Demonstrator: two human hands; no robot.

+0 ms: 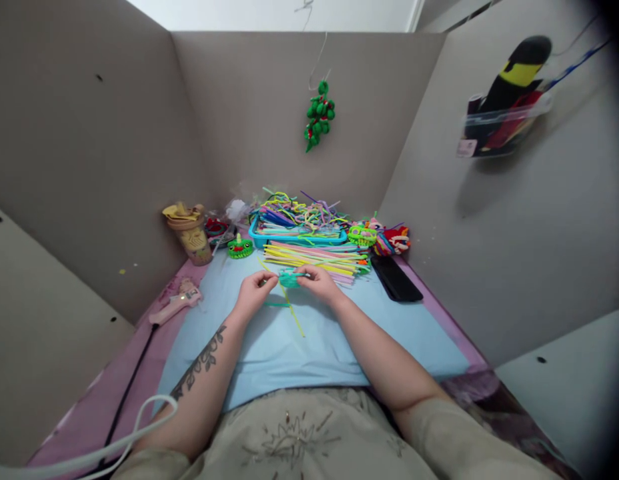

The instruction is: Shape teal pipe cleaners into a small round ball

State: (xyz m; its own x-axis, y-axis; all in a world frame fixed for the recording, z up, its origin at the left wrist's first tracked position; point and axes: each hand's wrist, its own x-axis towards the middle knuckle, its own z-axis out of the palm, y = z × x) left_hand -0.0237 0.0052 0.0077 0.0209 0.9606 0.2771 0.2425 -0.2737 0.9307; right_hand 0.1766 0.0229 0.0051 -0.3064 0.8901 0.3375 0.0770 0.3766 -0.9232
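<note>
Fingertips of both hands meet over a small teal coil point(290, 278), pinching it from either side just above the blue mat point(309, 347). Fingers of the left hand point(254, 292) are curled in and closed on the coil's left edge, and a yellow stem point(289, 308) runs from that grip down and toward the person, slanting across the mat. A short teal stem point(275, 305) lies flat on the mat just below the left hand. Fingers of the right hand point(319, 281) are bent and closed on the coil's right edge, knuckles up, thumb tucked under where it cannot be made out clearly.

Both wrists hang low over the mat, palms turned inward. Each forearm angles in from the near edge of the mat, so the two form a narrow V that closes at the coil; the left one bears a dark tattoo.

Just beyond the coil, at the mat's far edge, lies a loose pile of stems point(319, 260), and behind that a blue tray point(297, 235) filled with more. Left of the tray sits a green ring point(240, 248), then a cup point(192, 233) in the corner. A pink glue gun point(175, 303) lies off the mat's left edge. A black case point(395, 279) rests by the mat's right far corner, near some finished pieces point(384, 238). A green ornament point(318, 115) hangs on the back wall above the tray.
</note>
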